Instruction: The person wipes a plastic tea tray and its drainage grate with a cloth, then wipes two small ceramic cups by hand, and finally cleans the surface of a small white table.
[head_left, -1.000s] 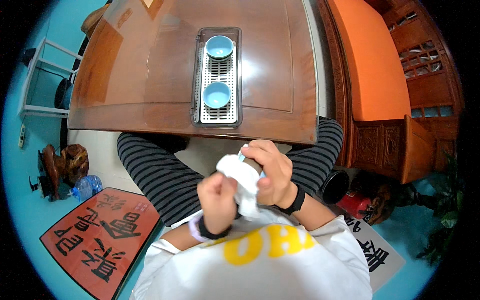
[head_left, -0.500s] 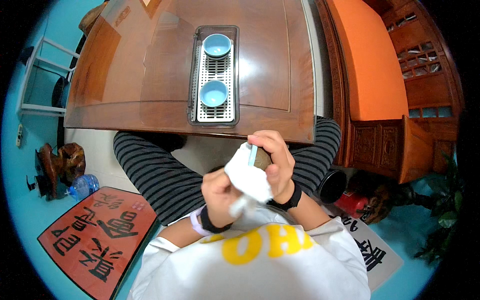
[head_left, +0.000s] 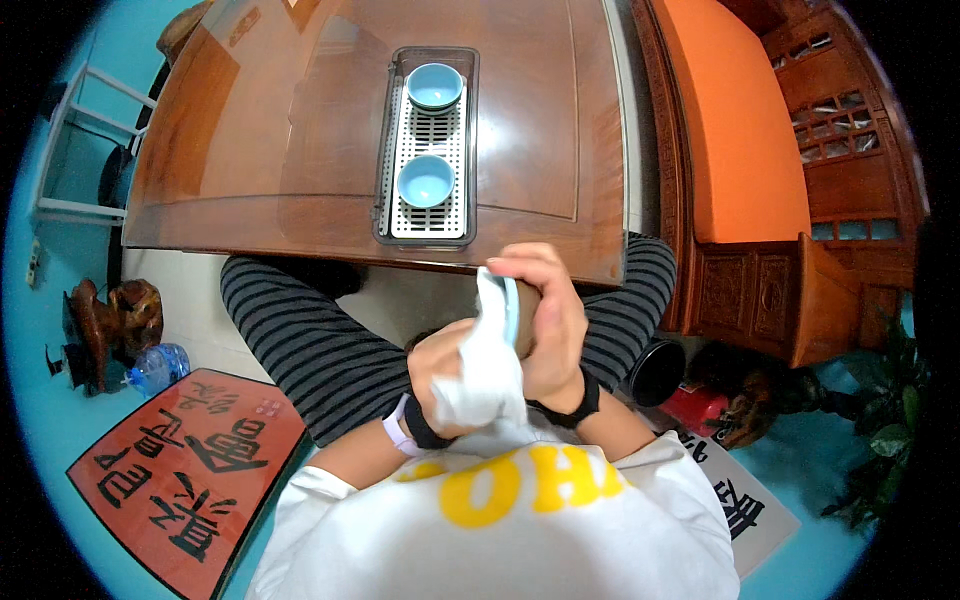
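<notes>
Close in front of my shirt, my right hand (head_left: pixel 552 325) grips a bowl (head_left: pixel 524 312) with a brownish outside and a light blue rim. The bowl is tipped on its side, its mouth facing left. My left hand (head_left: pixel 440 368) is closed on a white cloth (head_left: pixel 484 375) that lies against the bowl's mouth and hides its inside. Some left fingers are covered by the cloth. On the table beyond, a grey drain tray (head_left: pixel 384 215) with a slotted white insert carries a far blue bowl (head_left: pixel 435 86) and a near blue bowl (head_left: pixel 426 181).
The glass-topped wooden table (head_left: pixel 330 200) has its front edge just past my hands. To its right stands a wooden bench with an orange cushion (head_left: pixel 735 130). A red lettered board (head_left: pixel 190 470) and a blue-tinted bottle (head_left: pixel 160 368) are at left; a dark bin (head_left: pixel 657 372) is at right.
The cloth and left hand have shifted around the bowl's mouth. The bowl has turned, and more of its blue rim shows. The whole view has moved slightly.
</notes>
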